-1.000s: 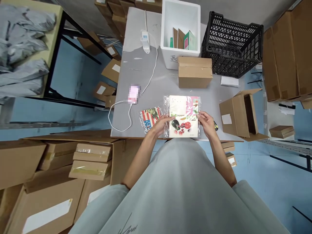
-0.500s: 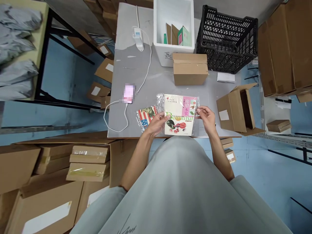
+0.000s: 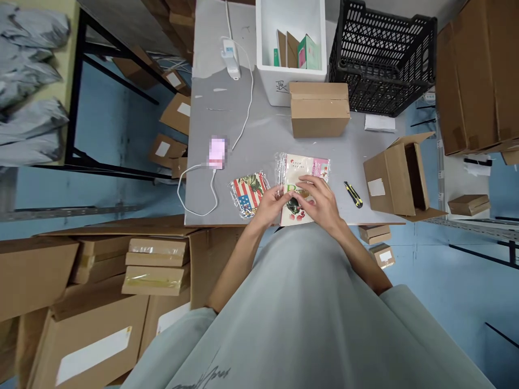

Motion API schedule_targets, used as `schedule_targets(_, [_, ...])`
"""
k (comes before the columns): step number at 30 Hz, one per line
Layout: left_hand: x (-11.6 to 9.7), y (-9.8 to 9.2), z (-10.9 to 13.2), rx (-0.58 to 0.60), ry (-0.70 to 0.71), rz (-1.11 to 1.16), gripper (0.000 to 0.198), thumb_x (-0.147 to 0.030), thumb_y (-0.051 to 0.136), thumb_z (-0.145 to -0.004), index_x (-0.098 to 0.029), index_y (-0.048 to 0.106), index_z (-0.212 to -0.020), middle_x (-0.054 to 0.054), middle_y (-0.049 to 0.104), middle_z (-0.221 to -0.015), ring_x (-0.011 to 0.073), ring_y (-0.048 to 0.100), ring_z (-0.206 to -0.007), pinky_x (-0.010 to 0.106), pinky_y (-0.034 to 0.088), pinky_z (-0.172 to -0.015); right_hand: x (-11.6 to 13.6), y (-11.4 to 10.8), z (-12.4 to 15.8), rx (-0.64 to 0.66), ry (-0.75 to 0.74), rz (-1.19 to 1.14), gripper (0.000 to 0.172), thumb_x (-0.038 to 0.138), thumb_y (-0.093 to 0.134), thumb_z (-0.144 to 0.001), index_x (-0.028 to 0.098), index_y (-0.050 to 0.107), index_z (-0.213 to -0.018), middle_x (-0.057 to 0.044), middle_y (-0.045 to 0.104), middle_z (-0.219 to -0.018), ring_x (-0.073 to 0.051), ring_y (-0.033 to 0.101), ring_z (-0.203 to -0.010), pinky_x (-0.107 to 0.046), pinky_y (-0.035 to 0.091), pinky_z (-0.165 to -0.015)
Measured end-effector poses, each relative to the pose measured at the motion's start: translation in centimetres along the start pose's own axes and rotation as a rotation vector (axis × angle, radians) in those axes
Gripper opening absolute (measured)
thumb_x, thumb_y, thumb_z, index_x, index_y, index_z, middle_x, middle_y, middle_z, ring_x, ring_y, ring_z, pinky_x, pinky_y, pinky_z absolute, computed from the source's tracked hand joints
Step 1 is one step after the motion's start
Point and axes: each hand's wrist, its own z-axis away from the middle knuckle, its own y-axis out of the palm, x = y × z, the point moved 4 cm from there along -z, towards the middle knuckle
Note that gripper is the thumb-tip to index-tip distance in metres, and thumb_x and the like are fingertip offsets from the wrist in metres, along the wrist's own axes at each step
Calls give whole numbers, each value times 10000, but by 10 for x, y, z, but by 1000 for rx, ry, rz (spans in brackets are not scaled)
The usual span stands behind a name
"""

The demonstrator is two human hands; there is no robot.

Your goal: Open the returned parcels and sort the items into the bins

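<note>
A thin booklet with a cream cover, a pink panel and pictures of fruit [image 3: 291, 218] rests in a clear plastic sleeve at the table's front edge. My left hand [image 3: 269, 206] is closed on its left side, the thumb on the front. Over the cover is my right hand [image 3: 319, 201], its fingers bent and apart, the thumb tip close to my left thumb. It hides much of the printed lettering. Just left of my left hand lies a plastic-wrapped packet with a stars-and-stripes print [image 3: 246, 193].
A yellow and black box cutter [image 3: 353, 194] lies right of the hands, near an open cardboard box [image 3: 387, 181]. Behind are a closed carton [image 3: 319, 111], a white foam box [image 3: 265, 75] and a black crate [image 3: 373, 89]. A phone [image 3: 217, 152] with white cables is at left.
My right hand has left the sleeve's right edge and moved left across the cover, towards my left thumb. The box cutter now shows on the table. The whole view has shifted slightly.
</note>
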Motion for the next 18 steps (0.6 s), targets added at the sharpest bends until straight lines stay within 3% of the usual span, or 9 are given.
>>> schedule_targets(3, [-3, 9, 0, 8, 96, -53, 632, -737, 962, -798, -185, 799, -1059, 46, 817, -935, 248, 772, -938, 348, 637, -886, 1, 20, -11, 42, -3, 50, 297, 419, 704, -1146, 308, 776, -1411, -142, 721, -1448, -328, 690, -1372, -554, 630, -1169])
schedule_targets(7, [-1, 14, 0, -32, 192, -106, 551, -693, 910, -890, -201, 763, -1092, 10, 738, -855, 218, 728, -858, 325, 622, -828, -3, 24, -20, 73, 7, 125, 331, 412, 714, -1140, 331, 766, -1457, -132, 684, -1450, -333, 645, -1379, -556, 628, -1154])
schedule_targets(13, [1, 15, -4, 23, 297, -194, 520, -652, 712, -1063, -189, 741, -1297, 88, 798, -1104, 258, 760, -1071, 364, 622, -968, -1, 19, -20, 92, -37, 235, 270, 322, 615, -1187, 290, 810, -1370, -130, 728, -1329, -295, 673, -1266, -467, 626, -1083])
schedule_targets(18, [-3, 16, -7, 44, 269, -226, 463, -592, 725, -1059, -173, 767, -1253, 74, 796, -1077, 240, 745, -1005, 359, 606, -981, -5, 25, -16, 80, -41, 288, 328, 228, 513, -1204, 250, 827, -1295, -141, 784, -1201, -284, 713, -1201, -433, 612, -1046])
